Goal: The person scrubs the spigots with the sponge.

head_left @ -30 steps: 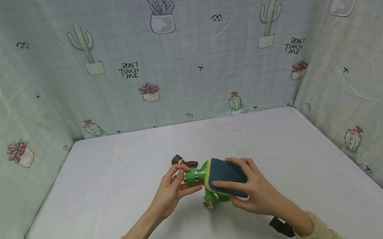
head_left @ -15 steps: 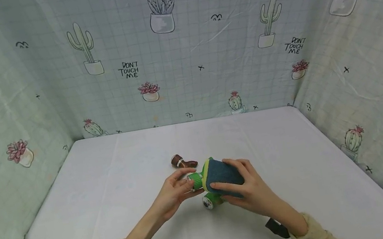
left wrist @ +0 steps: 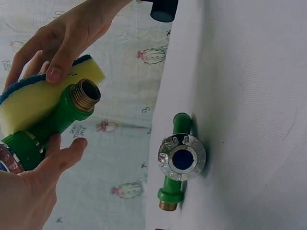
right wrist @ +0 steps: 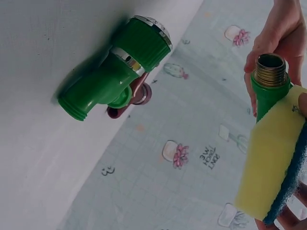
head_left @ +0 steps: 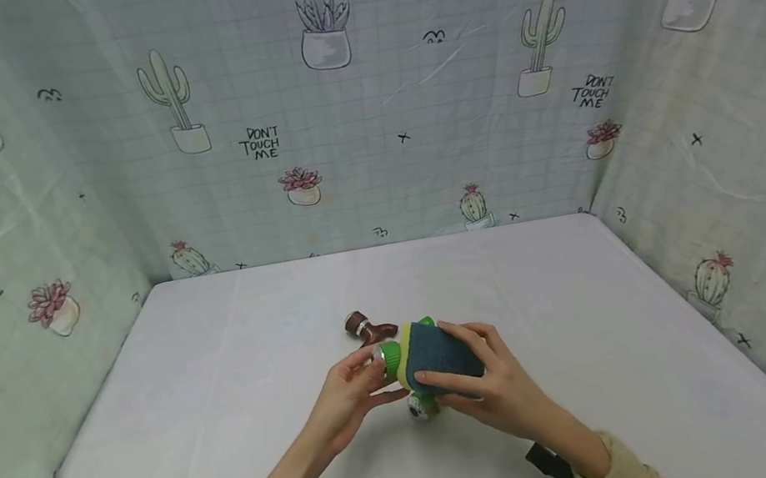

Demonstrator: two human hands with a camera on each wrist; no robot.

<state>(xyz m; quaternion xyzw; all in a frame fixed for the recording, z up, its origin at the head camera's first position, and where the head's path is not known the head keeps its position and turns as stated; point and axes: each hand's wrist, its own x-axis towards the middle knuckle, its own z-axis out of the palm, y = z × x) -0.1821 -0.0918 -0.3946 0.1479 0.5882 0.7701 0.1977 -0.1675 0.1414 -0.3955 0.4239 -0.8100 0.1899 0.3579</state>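
Observation:
My left hand [head_left: 345, 402] grips a green tap [head_left: 392, 357] by its ribbed knob, holding it above the table. In the left wrist view the tap's brass threaded end [left wrist: 85, 95] points away from that hand. A sponge [head_left: 443, 354], yellow foam with a dark blue scouring side, lies with its foam against the tap's body. My right hand [head_left: 502, 384] holds the sponge from the blue side, thumb and fingers spread around it. Much of the tap is hidden behind the sponge in the head view.
On the white table [head_left: 233, 340] below the hands lies a second green tap [left wrist: 182, 158] with a silvery knob cap. Behind it is a brown tap [head_left: 370, 328]. Patterned cloth walls [head_left: 361, 107] stand at the back and sides.
My right hand and the sponge have shifted slightly left along the tap, towards its knob. The left hand keeps its grip, and the knob has moved a little right and down.

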